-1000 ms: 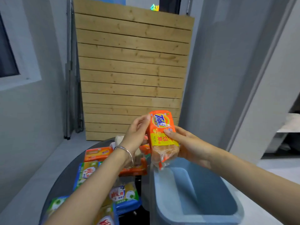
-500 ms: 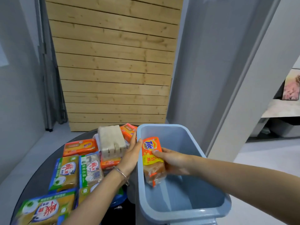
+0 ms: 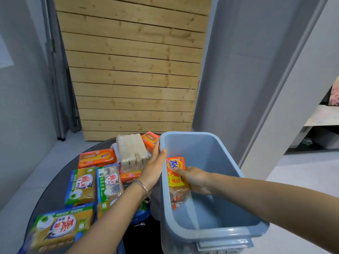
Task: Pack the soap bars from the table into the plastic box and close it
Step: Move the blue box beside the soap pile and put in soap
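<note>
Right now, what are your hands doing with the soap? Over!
Right hand holding orange soap pack inside blue box, against its left wall. Left hand on box rim. More soap packs on table. Nothing in the way.

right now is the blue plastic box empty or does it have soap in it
Nearly empty: the blue plastic box has only the orange Tide soap pack, gripped by the right hand against its left wall. The left hand steadies the rim.
</note>
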`<action>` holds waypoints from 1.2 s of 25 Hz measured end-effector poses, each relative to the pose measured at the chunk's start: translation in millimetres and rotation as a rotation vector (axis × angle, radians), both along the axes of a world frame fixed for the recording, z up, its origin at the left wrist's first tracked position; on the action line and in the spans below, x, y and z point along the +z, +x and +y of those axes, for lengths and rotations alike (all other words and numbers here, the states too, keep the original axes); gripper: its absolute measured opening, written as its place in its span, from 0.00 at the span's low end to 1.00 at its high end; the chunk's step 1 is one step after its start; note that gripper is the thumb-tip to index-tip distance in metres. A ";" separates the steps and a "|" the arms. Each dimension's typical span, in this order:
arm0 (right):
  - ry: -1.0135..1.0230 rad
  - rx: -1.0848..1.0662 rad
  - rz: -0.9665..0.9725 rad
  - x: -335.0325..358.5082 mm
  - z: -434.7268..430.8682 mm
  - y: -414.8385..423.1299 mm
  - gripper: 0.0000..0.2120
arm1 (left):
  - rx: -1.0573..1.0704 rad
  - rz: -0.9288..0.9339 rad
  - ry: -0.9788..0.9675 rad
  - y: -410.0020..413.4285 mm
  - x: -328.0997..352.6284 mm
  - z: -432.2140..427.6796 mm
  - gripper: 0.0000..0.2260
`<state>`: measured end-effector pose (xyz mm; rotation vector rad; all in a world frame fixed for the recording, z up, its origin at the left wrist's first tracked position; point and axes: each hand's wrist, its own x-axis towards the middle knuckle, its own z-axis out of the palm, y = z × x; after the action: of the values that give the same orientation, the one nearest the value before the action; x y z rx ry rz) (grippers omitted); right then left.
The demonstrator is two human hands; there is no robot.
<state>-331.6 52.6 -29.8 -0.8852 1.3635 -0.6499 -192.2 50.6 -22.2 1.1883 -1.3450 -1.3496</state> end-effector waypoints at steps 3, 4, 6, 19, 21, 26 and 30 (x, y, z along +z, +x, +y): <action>0.017 -0.011 -0.012 8.9 0.0 -0.3 0.21 | -0.039 -0.089 -0.034 5.4 8.7 6.1 0.22; 0.004 -0.025 -0.023 15.1 1.5 -0.6 0.21 | -0.045 -0.110 -0.058 11.3 10.4 9.3 0.22; -0.078 -0.029 -0.061 32.3 6.3 -4.3 0.20 | -0.039 -0.169 -0.097 30.8 12.2 16.6 0.21; -0.129 0.324 -0.266 40.4 131.3 117.0 0.16 | 0.226 -0.380 -0.017 159.1 -28.9 138.4 0.14; -0.046 0.265 -0.182 12.9 136.2 128.4 0.21 | 0.215 -0.348 0.018 157.1 -38.2 151.8 0.14; 0.019 0.141 -0.194 -22.9 148.1 145.9 0.16 | 0.113 -0.434 0.053 138.3 -59.6 174.4 0.18; -0.022 0.024 -0.363 -26.0 157.0 149.8 0.18 | 0.155 -0.217 0.019 126.2 -54.9 179.6 0.24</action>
<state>-181.8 209.6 -55.8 -0.7566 1.0207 -0.7662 -66.0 230.2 -77.1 1.4542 -1.3602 -1.1514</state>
